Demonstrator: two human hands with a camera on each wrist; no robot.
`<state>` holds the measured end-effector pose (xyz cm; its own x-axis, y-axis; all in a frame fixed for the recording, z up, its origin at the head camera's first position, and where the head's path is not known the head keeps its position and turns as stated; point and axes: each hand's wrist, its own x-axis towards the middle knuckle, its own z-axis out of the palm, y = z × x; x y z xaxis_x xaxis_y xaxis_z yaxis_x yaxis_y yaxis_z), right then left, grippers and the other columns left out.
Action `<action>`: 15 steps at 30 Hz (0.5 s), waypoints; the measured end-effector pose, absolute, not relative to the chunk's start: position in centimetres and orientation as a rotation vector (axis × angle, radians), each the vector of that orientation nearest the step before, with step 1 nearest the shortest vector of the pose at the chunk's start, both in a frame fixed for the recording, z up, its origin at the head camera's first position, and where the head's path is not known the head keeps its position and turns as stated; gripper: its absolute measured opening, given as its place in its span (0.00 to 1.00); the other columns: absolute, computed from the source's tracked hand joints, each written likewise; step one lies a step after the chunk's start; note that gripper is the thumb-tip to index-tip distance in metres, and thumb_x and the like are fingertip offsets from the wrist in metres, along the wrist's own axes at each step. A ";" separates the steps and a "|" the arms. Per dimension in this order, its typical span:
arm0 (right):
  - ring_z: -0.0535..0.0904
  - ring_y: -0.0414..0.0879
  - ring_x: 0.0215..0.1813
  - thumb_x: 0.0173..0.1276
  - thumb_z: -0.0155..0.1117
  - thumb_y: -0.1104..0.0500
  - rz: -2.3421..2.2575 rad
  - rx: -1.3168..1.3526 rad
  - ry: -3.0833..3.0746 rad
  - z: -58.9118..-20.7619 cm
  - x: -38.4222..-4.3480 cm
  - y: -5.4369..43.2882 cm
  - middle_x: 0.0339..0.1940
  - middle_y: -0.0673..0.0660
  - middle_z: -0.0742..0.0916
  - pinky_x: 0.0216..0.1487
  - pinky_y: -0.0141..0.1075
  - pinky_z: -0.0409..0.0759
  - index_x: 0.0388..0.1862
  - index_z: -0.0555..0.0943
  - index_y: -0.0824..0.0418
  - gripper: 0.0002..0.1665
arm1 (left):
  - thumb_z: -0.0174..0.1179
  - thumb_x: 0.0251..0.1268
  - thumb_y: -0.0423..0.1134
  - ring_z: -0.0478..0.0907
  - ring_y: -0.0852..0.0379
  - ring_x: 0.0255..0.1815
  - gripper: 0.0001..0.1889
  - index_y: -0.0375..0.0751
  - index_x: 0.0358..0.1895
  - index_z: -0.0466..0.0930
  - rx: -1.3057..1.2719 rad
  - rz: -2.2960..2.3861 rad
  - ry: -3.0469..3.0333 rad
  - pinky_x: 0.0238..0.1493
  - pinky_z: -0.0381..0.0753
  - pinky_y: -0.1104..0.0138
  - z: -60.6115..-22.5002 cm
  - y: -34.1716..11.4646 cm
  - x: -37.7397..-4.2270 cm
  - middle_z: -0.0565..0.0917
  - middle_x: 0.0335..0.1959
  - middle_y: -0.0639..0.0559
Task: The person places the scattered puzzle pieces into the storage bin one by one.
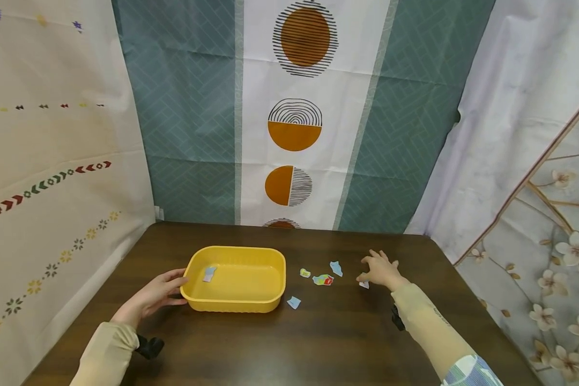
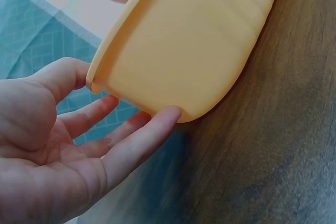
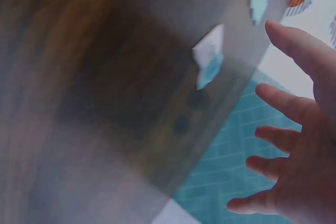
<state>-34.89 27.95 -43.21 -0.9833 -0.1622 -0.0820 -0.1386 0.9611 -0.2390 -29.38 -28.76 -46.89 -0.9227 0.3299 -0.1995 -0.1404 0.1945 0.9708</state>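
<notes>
A yellow plastic tray [image 1: 234,309] stands left of the middle of the table, a pale blue and white paper scrap [image 1: 209,274] lying inside. My left hand [image 1: 156,295] holds its left end; in the left wrist view, one digit meets the rim and other fingertips [image 2: 169,114] rest against the outer wall. On the right, my right hand [image 1: 380,269] hovers with fingers spread and nothing held. A white and light blue torn scrap [image 3: 210,56] lies on the table under that hand, apart from the fingers in the right wrist view.
Between tray and right hand lie a yellow-green scrap [image 1: 305,273], a multicoloured scrap [image 1: 323,280] and two light blue scraps, one farther back [image 1: 336,268], one nearer [image 1: 294,302]. Patterned cloths [image 1: 188,107] hang around the dark wooden table [image 1: 270,348].
</notes>
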 end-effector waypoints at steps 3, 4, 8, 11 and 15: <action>0.49 0.78 0.74 0.59 0.74 0.48 -0.347 -0.202 2.987 -43.8 -34.8 28.7 0.74 0.76 0.61 0.60 0.83 0.47 0.62 0.75 0.69 0.39 | 0.45 0.79 0.41 0.79 0.48 0.55 0.37 0.20 0.75 0.37 0.173 1.783 2.109 0.52 0.84 0.52 -47.0 -28.9 -29.3 0.52 0.70 0.18; 0.49 0.78 0.74 0.58 0.74 0.47 -0.341 -0.195 2.982 -44.0 -34.8 28.9 0.74 0.77 0.62 0.60 0.83 0.48 0.62 0.75 0.69 0.39 | 0.45 0.79 0.41 0.79 0.48 0.55 0.37 0.21 0.75 0.37 0.174 1.782 2.107 0.53 0.84 0.52 -47.0 -28.9 -29.3 0.52 0.70 0.18; 0.50 0.79 0.73 0.58 0.73 0.46 -0.349 -0.172 2.957 -44.6 -34.8 29.3 0.72 0.78 0.63 0.59 0.83 0.49 0.62 0.75 0.71 0.41 | 0.45 0.79 0.42 0.79 0.49 0.54 0.37 0.21 0.75 0.37 0.171 1.788 2.108 0.53 0.84 0.52 -47.1 -28.9 -29.2 0.53 0.70 0.19; 0.50 0.79 0.72 0.58 0.74 0.46 -0.360 -0.154 2.935 -45.0 -34.9 29.6 0.72 0.78 0.63 0.59 0.83 0.49 0.62 0.75 0.71 0.41 | 0.45 0.79 0.42 0.79 0.49 0.55 0.36 0.22 0.75 0.38 0.167 1.789 2.112 0.54 0.84 0.53 -47.0 -28.9 -29.3 0.55 0.69 0.20; 0.52 0.79 0.72 0.56 0.74 0.45 -0.367 -0.139 2.933 -45.3 -34.7 30.1 0.72 0.77 0.65 0.59 0.83 0.50 0.61 0.76 0.71 0.41 | 0.45 0.79 0.42 0.79 0.48 0.55 0.36 0.22 0.75 0.37 0.180 1.784 2.116 0.54 0.84 0.53 -46.9 -28.9 -29.5 0.55 0.70 0.20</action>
<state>-34.74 30.06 -45.31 -0.9791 -0.1151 -0.1679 -0.0702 0.9651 -0.2521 -29.54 -28.90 -46.93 -0.9249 0.3273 -0.1935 -0.1355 0.1918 0.9720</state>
